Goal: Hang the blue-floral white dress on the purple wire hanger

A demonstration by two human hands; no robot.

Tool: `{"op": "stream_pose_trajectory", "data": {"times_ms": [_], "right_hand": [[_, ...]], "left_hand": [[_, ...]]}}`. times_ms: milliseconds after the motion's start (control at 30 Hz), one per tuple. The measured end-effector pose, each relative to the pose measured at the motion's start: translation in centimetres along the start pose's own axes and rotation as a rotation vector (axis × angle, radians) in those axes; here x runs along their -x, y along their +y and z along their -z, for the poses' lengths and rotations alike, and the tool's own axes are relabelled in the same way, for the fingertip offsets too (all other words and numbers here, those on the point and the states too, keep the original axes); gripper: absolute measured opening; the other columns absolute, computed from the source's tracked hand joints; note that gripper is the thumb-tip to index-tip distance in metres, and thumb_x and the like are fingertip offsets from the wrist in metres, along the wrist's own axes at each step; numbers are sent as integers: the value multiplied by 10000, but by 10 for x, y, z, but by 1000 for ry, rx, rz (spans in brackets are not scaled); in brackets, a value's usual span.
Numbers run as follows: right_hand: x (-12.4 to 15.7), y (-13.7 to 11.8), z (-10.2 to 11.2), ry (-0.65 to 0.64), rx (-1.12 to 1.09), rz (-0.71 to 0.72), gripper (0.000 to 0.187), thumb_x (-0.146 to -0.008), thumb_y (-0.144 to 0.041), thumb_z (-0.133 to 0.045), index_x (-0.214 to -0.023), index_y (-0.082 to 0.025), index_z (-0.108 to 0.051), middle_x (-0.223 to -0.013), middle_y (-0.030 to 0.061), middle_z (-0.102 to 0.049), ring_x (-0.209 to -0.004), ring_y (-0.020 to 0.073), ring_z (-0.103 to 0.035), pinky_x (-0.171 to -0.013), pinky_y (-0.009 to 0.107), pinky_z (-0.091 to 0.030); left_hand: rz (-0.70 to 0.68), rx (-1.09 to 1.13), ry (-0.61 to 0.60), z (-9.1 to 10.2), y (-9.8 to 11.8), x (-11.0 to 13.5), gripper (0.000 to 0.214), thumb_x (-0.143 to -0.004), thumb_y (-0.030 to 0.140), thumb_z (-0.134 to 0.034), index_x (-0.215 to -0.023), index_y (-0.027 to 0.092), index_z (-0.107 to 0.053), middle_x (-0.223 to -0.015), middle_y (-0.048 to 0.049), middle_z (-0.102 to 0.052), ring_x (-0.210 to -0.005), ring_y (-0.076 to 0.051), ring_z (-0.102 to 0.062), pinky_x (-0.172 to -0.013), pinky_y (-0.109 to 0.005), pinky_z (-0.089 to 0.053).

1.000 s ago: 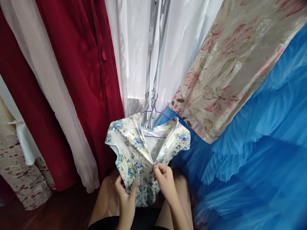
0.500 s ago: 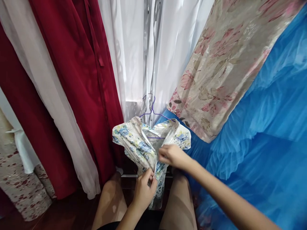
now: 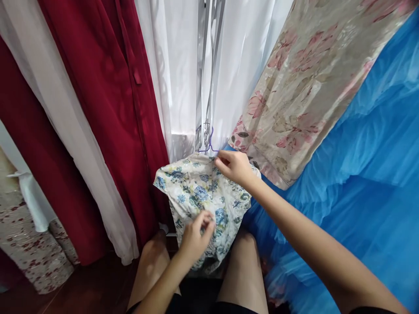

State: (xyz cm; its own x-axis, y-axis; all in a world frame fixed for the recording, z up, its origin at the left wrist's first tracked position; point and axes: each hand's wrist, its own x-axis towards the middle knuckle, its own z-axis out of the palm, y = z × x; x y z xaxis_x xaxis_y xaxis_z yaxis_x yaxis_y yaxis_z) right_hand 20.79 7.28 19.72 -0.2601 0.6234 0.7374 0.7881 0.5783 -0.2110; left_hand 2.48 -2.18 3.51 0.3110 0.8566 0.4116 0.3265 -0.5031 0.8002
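A small white dress with blue and yellow flowers point(image 3: 196, 192) hangs on a thin purple wire hanger point(image 3: 209, 141) low on a silver rack pole point(image 3: 204, 74). My right hand point(image 3: 234, 168) is closed in a pinch on the dress's collar, just under the hanger hook. My left hand point(image 3: 196, 237) is lower down, its fingers pinching the front of the dress near the hem. My bare knees point(image 3: 242, 266) show below the dress.
Long garments hang all around: dark red gowns point(image 3: 108, 109) and a sheer white one point(image 3: 65, 131) on the left, white fabric point(image 3: 245, 65) behind the pole, a beige dress with pink flowers point(image 3: 304, 87) and a blue tulle skirt point(image 3: 360, 183) on the right. Dark wooden floor point(image 3: 81, 292) lies below.
The dress front, open before, now lies closed across the hanger. My right hand rose from the middle of the dress to the collar. My left hand stays low on the fabric.
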Motion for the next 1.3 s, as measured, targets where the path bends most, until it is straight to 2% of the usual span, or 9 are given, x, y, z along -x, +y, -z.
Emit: {"op": "stream_pose_trajectory", "data": {"times_ms": [233, 367, 500, 633, 767, 867, 1033, 1200, 1300], "right_hand": [[32, -14, -38, 250, -783, -408, 210, -808, -255, -549, -609, -195, -527, -566, -40, -466, -558, 118, -416, -556, 245, -336], [44, -12, -81, 390, -1011, -561, 236, -804, -297, -558, -590, -201, -522, -533, -52, -446, -524, 110, -378, -533, 243, -323], [71, -8, -119, 453, -1158, -778, 238, -781, -332, -552, -585, -199, -537, -504, -57, -434, -479, 101, -330, -476, 242, -251], [102, -12, -126, 467, -1169, -897, 229, -753, -331, -576, -573, -191, -564, -492, -51, -452, -473, 99, -339, -467, 239, -227], [120, -23, -120, 444, -1189, -934, 224, -747, -336, -605, -577, -192, -575, -497, -43, -479, -479, 102, -365, -468, 239, -252], [136, -19, -123, 494, -1296, -1083, 209, -734, -387, -614, -644, -203, -570, -501, -53, -488, -434, 92, -339, -436, 233, -243], [201, 14, -131, 740, -1334, -1215, 255, -652, -460, -600, -658, -254, -449, -477, -90, -411, -353, 85, -289, -368, 230, -267], [249, 13, -127, 800, -1074, -1319, 229, -727, -477, -595, -750, -255, -548, -598, -31, -581, -446, 137, -477, -418, 258, -399], [242, -1, -114, 603, -861, -1223, 231, -793, -486, -627, -823, -259, -655, -821, 22, -697, -749, 213, -639, -669, 328, -537]], "left_hand": [[-309, -164, 246, 57, 47, -121, 306, -1020, 312, -477, -1290, 246, -605, -899, -27, -645, -757, -167, -593, -734, -281, -454], [-391, -284, 306, 44, 54, -141, 224, -1017, 272, -470, -913, 193, -652, -861, -46, -656, -819, -189, -616, -757, -290, -446], [-383, -211, 515, 58, 54, -149, 206, -1006, 309, -502, -910, 186, -636, -814, -27, -651, -763, -166, -605, -716, -262, -442], [-234, 29, 733, 115, 19, -167, 207, -962, 335, -565, -873, 164, -640, -772, -11, -629, -750, -149, -596, -724, -239, -453], [325, 654, 957, 149, -47, -162, 193, -931, 212, -553, -747, 161, -532, -665, 40, -517, -612, -90, -516, -668, -199, -439], [598, 829, 867, 123, -84, -130, 234, -913, 170, -534, -693, 172, -454, -572, 61, -435, -506, -88, -464, -626, -234, -447], [695, 935, 643, 29, -99, -74, 128, -858, 215, -625, -775, 152, -551, -709, -22, -615, -684, -163, -650, -727, -317, -523], [382, 928, 319, -33, -47, -59, 300, -843, 445, -698, -901, 163, -612, -885, -48, -664, -819, -165, -632, -793, -284, -502], [124, 700, 122, -41, 4, -55, 321, -949, 487, -572, -896, 172, -611, -856, -27, -623, -791, -154, -581, -752, -254, -462]]}}
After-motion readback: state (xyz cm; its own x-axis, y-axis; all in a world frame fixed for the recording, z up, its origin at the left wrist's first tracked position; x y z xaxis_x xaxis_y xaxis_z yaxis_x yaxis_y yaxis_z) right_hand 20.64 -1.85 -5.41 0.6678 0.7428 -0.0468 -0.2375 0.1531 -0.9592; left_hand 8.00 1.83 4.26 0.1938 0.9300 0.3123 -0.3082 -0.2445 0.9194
